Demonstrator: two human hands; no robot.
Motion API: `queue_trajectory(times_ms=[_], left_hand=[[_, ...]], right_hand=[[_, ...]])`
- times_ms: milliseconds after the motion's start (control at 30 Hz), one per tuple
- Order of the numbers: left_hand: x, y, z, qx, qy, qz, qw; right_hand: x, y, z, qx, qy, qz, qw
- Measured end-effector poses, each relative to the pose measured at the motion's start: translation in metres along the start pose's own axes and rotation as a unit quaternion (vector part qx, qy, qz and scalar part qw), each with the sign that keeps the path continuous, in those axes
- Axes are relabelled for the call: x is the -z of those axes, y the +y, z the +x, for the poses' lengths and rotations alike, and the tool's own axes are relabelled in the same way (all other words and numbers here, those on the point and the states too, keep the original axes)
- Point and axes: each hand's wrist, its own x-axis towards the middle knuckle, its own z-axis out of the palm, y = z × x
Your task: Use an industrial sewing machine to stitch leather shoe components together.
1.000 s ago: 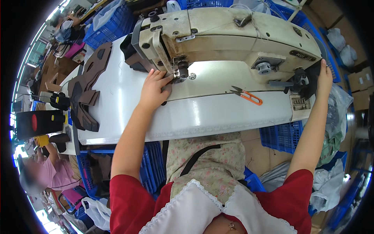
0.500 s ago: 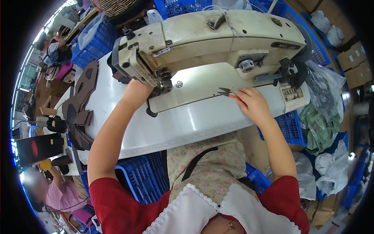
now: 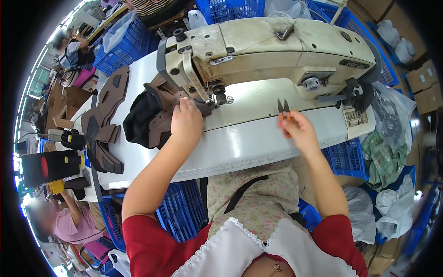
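Beside the needle area of a cream sewing machine (image 3: 263,41), my left hand (image 3: 187,121) grips the edge of a brown shoe upper (image 3: 160,125). Black lining bulges out of the upper on its left side. The fingers lie together over the brown material, and the thumb is hidden. In my right hand (image 3: 300,131) is a pair of thread snips (image 3: 284,111) with orange handles. Their dark blades stand apart and point away from me, above the front edge of the machine bed.
More brown shoe pieces (image 3: 108,129) lie stacked on the white table (image 3: 240,159) to the left. Blue crates (image 3: 182,210) stand below and behind the table. Plastic bags (image 3: 390,111) hang at the right. A co-worker in pink (image 3: 76,221) sits at the lower left.
My left hand has come toward me and right relative to the machine, bringing the shoe upper out into view. The snips have turned from pointing left to pointing away.
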Motion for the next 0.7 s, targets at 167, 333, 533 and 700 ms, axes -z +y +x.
queue_trajectory(times_ms=[167,333,533,700], left_hand=[[-0.005,-0.008,-0.011,-0.018,0.13,-0.113,0.985],[-0.02,-0.006,-0.011,0.005,0.188,-0.152,0.97],[-0.033,0.005,-0.01,0.031,0.249,-0.216,0.944],[-0.036,0.008,-0.007,0.032,0.236,-0.276,0.931]], right_hand=[[-0.081,-0.011,-0.015,-0.103,-0.111,0.272,0.95],[-0.175,-0.038,-0.014,0.014,-0.138,0.162,0.977],[-0.227,-0.047,0.009,0.431,0.11,-0.228,0.866],[-0.239,-0.056,0.024,0.417,0.135,-0.184,0.88]])
